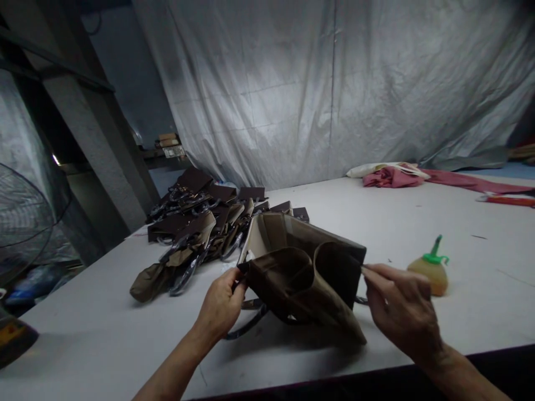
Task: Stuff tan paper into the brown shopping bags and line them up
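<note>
A dark brown handbag with a lighter brown lining stands tilted on the table in front of me, its mouth gaping toward me. My left hand pinches the bag's left corner between thumb and fingers. At the right edge, my right hand has its fingertips pressed together on the bag's side; it is slightly blurred. A dark, shiny handle curves out below my left hand. The underside of the bag is hidden.
A heap of similar brown bags lies left of centre. Right of my right hand stands a small bottle with a green nozzle. Farther back are pink cloth and a red tool. A grey sheet hangs behind the white table.
</note>
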Available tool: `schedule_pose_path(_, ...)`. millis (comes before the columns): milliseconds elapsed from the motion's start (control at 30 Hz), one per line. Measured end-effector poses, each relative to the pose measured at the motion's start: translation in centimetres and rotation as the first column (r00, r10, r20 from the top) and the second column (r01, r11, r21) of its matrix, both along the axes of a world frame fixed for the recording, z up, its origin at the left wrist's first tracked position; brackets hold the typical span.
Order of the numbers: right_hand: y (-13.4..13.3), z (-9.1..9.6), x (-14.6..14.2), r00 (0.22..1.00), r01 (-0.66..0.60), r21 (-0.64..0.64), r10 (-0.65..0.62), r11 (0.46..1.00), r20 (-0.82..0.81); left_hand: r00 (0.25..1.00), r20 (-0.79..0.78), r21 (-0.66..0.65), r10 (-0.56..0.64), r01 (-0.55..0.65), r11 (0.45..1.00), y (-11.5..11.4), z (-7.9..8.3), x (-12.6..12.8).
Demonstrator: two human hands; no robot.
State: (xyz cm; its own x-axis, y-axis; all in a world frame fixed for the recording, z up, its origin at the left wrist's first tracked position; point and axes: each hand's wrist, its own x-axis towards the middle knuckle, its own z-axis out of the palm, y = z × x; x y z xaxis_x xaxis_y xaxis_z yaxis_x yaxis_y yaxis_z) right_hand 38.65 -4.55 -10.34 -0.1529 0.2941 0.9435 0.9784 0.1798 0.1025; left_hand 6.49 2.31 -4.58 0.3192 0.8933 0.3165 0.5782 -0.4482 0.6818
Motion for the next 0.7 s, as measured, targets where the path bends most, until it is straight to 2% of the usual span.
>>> schedule_pose_path(67,-0.2,-0.2,-1.2,0.998,-0.037,-0.05,0.039,0.998,0.049,0.995,-0.056,0.039,0.078,-0.076,0.996,0.1,-0.1,0.2)
schedule_pose_path(133,-0.2,0.1,-2.0,0.999,0.006,-0.105,-0.001,0.994,0.039,0.99,-0.058,0.023,0.125,-0.124,0.992,0.1,0.0,0.5)
schedule_pose_path(233,-0.1,0.7,-2.9,0.996,0.09,-0.177,-0.094,0.98,-0.011,0.993,0.0,-0.003,0.119,-0.119,0.993,-0.2,0.4,1.0)
schedule_pose_path(333,-0.2,0.3,-3.5,0.992,0.102,-0.151,-0.112,0.983,-0.06,0.995,0.015,0.007,0.098,-0.099,0.995,-0.5,0.8,1.5)
schedule_pose_path(367,-0.4,-0.1,-3.7,0.995,0.068,-0.126,-0.076,0.99,-0.061,0.994,0.011,0.009,0.105,-0.105,0.994,-0.5,0.8,1.7)
schedule_pose_path(433,-0.5,-1.1,-4.1,0.997,-0.079,-0.136,0.076,0.988,-0.025,0.992,0.008,0.019,0.129,-0.13,0.991,-0.5,0.7,2.0)
schedule_pose_path(533,-0.1,-2.1,-4.9,0.949,-0.302,-0.311,0.314,0.901,-0.014,0.989,0.019,0.074,0.146,-0.147,0.986,-0.4,0.2,2.4)
schedule_pose_path(600,0.9,-2.2,-5.5,0.939,-0.336,-0.408,0.334,0.849,-0.078,0.993,0.022,0.108,0.113,-0.115,0.988,-0.5,-0.1,2.5)
schedule_pose_path(700,3.1,-1.5,-6.5,0.953,-0.3,-0.48,0.279,0.825,-0.117,1.0,-0.002,0.102,-0.001,0.001,0.995,-1.2,0.2,2.1)
